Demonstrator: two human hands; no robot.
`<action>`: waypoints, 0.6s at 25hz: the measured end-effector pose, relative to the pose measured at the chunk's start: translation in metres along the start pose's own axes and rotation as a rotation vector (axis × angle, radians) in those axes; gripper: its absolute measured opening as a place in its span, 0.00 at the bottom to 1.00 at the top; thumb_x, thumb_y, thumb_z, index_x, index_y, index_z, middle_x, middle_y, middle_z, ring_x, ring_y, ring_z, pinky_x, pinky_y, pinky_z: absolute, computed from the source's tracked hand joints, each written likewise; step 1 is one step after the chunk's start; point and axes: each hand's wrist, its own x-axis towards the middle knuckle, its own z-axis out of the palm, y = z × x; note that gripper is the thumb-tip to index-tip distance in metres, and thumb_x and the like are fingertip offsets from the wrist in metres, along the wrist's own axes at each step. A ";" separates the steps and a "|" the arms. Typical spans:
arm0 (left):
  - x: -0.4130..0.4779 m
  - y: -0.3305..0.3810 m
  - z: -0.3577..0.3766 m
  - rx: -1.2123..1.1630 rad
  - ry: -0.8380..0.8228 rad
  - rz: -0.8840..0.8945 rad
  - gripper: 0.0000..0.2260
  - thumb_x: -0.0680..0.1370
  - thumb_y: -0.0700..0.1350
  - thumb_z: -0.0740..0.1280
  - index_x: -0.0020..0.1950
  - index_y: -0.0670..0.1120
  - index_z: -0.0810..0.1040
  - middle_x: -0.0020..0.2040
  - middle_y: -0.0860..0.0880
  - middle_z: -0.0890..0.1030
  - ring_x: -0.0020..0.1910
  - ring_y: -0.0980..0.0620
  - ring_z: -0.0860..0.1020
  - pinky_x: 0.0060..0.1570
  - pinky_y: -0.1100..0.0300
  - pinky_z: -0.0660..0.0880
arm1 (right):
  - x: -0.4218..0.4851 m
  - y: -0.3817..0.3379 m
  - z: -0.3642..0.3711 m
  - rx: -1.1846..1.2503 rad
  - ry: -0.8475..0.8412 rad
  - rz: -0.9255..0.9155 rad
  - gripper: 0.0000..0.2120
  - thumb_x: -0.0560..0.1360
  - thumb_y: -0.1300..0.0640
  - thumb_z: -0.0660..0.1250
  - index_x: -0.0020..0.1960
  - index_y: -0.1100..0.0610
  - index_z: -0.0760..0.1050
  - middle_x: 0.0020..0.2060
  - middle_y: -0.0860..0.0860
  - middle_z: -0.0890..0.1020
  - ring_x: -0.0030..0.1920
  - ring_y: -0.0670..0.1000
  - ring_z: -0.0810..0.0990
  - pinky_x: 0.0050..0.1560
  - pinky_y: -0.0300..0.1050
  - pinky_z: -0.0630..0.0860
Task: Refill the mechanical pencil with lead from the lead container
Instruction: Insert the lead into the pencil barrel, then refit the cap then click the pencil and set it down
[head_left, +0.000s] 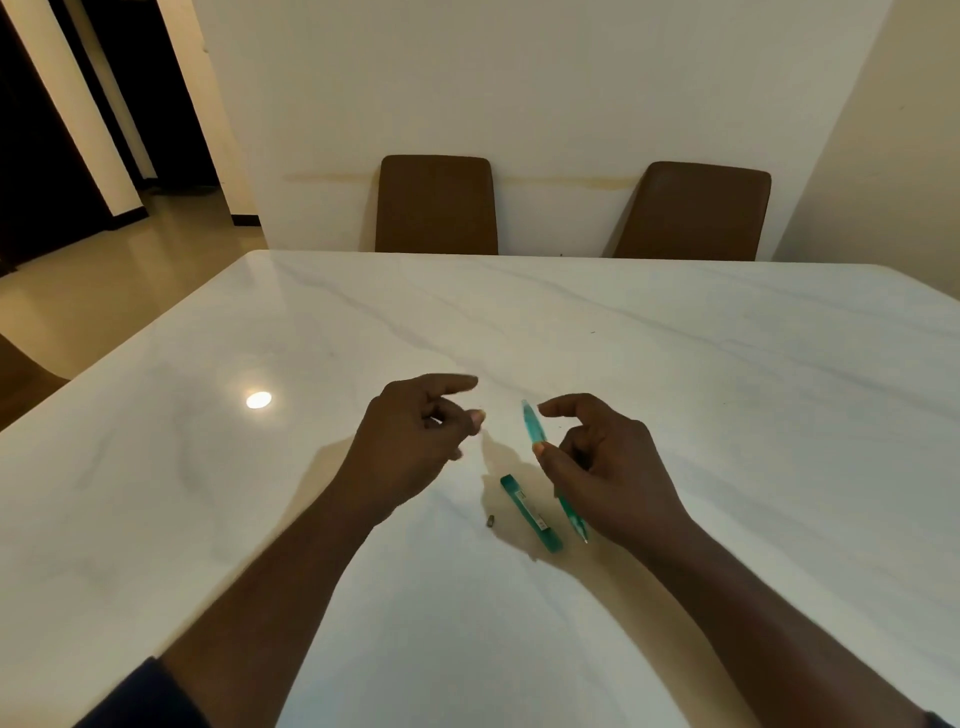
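My right hand grips a teal see-through mechanical pencil around its middle, its back end pointing up and away and its metal tip down near the table. The green lead container lies flat on the white marble table, just left of the pencil tip. A tiny dark piece, perhaps the pencil's cap, rests on the table left of the container. My left hand hovers left of the pencil with thumb and forefinger pinched close; whether a thin lead is between them is too small to tell.
Two brown chair backs stand at the far edge of the table against a cream wall. A ceiling light reflects on the tabletop at the left. A doorway and floor lie beyond the table's left corner.
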 end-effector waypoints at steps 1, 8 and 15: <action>0.001 -0.003 -0.003 0.126 0.000 -0.015 0.09 0.73 0.47 0.72 0.53 0.52 0.83 0.38 0.50 0.85 0.35 0.53 0.83 0.37 0.59 0.77 | 0.002 0.002 -0.001 -0.044 -0.019 0.037 0.15 0.75 0.53 0.68 0.62 0.49 0.73 0.29 0.46 0.83 0.31 0.42 0.80 0.32 0.32 0.70; -0.006 -0.004 -0.004 0.514 -0.358 -0.058 0.10 0.65 0.55 0.78 0.42 0.52 0.85 0.39 0.54 0.84 0.39 0.62 0.79 0.38 0.68 0.72 | 0.004 0.010 -0.001 -0.348 -0.205 0.042 0.19 0.74 0.49 0.66 0.63 0.48 0.70 0.34 0.45 0.81 0.39 0.46 0.79 0.38 0.46 0.75; -0.009 0.001 -0.006 0.519 -0.464 -0.075 0.11 0.65 0.52 0.79 0.44 0.52 0.84 0.41 0.55 0.84 0.34 0.64 0.78 0.35 0.71 0.70 | 0.003 0.007 0.000 -0.299 -0.143 0.067 0.12 0.74 0.43 0.67 0.54 0.48 0.74 0.28 0.44 0.77 0.35 0.44 0.77 0.35 0.43 0.71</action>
